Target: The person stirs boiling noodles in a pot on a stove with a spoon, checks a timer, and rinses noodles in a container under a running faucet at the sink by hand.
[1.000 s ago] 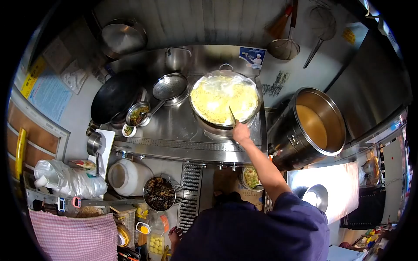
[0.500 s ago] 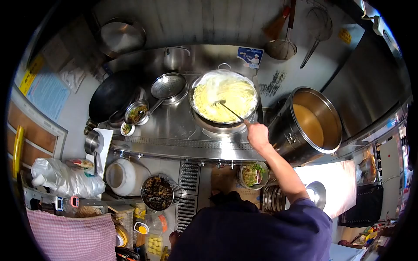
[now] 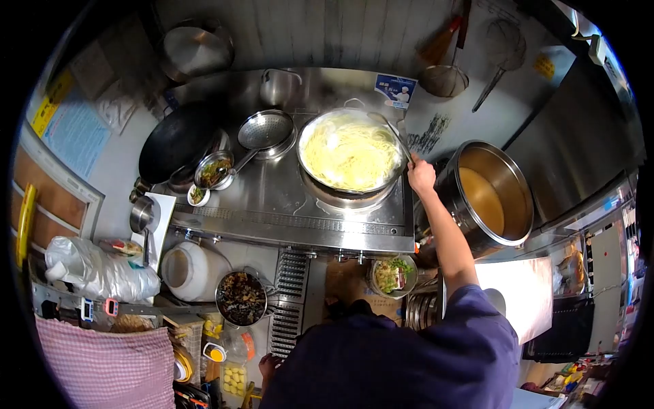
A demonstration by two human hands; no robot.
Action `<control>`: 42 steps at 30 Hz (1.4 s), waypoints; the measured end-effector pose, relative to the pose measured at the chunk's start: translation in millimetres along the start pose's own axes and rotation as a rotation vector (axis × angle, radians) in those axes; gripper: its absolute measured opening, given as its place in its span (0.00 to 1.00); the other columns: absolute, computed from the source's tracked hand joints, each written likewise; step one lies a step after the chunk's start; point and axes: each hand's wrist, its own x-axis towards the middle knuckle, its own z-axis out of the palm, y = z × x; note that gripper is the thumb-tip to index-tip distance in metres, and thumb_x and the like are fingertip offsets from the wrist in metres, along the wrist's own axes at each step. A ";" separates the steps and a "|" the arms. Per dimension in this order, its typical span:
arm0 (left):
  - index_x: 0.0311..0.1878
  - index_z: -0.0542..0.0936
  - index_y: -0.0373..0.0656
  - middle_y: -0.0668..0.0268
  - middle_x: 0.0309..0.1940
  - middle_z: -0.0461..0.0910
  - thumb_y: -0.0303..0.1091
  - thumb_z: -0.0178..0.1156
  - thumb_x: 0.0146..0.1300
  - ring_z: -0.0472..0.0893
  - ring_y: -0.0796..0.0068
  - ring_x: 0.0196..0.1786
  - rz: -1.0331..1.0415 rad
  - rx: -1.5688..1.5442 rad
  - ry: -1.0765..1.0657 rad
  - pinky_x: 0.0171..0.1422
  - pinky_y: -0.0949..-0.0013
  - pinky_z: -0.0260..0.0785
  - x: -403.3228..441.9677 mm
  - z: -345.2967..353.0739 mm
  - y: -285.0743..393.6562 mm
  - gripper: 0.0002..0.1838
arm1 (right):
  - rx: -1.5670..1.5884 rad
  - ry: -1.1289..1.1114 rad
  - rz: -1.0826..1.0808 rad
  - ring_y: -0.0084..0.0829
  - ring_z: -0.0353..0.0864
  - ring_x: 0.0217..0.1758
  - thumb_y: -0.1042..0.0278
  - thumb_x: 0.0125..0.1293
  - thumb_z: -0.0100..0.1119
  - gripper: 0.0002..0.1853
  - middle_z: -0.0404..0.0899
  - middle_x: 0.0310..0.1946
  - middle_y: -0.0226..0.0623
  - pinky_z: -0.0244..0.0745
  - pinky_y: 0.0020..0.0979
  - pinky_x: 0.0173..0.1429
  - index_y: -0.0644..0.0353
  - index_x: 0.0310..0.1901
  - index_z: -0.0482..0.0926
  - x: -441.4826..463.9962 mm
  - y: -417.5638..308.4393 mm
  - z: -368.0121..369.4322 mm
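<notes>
My right hand (image 3: 422,175) is closed round the handle of a long metal ladle (image 3: 394,131). The ladle's head is over the far right rim of a wide pan, and steam softens the view there. Pale yellow noodles (image 3: 349,153) in cloudy, steaming liquid fill this pan (image 3: 320,183), which sits on the steel stove. Low beside my body, my left hand (image 3: 269,367) shows only in part; its fingers are too small and dark to read. A bowl of noodles and chopped greens (image 3: 394,275) is below the stove's front edge.
Right of the stove stands a tall pot of brown broth (image 3: 482,198). A perforated strainer (image 3: 266,130), a black wok (image 3: 178,143) and a small pan of greens (image 3: 216,170) are on the left. A pot of dark food (image 3: 241,298) stands lower, near a white tub (image 3: 194,271).
My right hand has moved up and slightly right. The ladle's head has swung from the middle of the noodles to the pan's far right rim. The whole view has shifted slightly.
</notes>
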 end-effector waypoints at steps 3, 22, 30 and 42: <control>0.53 0.71 0.32 0.50 0.32 0.81 0.28 0.56 0.59 0.82 0.57 0.32 0.151 0.531 -0.033 0.36 0.59 0.77 9.4 -8.8 -6.3 0.19 | 0.025 -0.014 0.095 0.52 0.81 0.41 0.59 0.63 0.51 0.19 0.81 0.37 0.54 0.75 0.47 0.49 0.50 0.54 0.77 -6.5 15.8 34.4; 0.53 0.73 0.33 0.49 0.33 0.82 0.31 0.51 0.62 0.82 0.58 0.41 -0.059 0.378 0.046 0.41 0.62 0.77 17.1 1.6 15.3 0.18 | 0.355 -0.180 0.175 0.54 0.78 0.46 0.61 0.59 0.53 0.15 0.79 0.37 0.56 0.72 0.46 0.52 0.54 0.45 0.82 -88.8 -23.1 86.1; 0.51 0.72 0.30 0.49 0.32 0.81 0.31 0.53 0.61 0.81 0.61 0.33 -0.015 0.284 0.021 0.37 0.62 0.75 7.0 24.4 42.6 0.17 | 0.154 -0.250 -0.010 0.55 0.79 0.39 0.64 0.61 0.53 0.17 0.79 0.32 0.56 0.74 0.50 0.46 0.56 0.51 0.78 -118.3 -59.2 54.9; 0.54 0.72 0.32 0.52 0.38 0.82 0.36 0.56 0.62 0.83 0.61 0.37 0.477 0.879 -0.177 0.39 0.63 0.77 26.7 -28.0 8.7 0.21 | -0.469 -0.250 -0.554 0.39 0.82 0.34 0.72 0.60 0.48 0.21 0.78 0.33 0.43 0.77 0.37 0.34 0.49 0.55 0.77 -94.9 -75.0 -36.3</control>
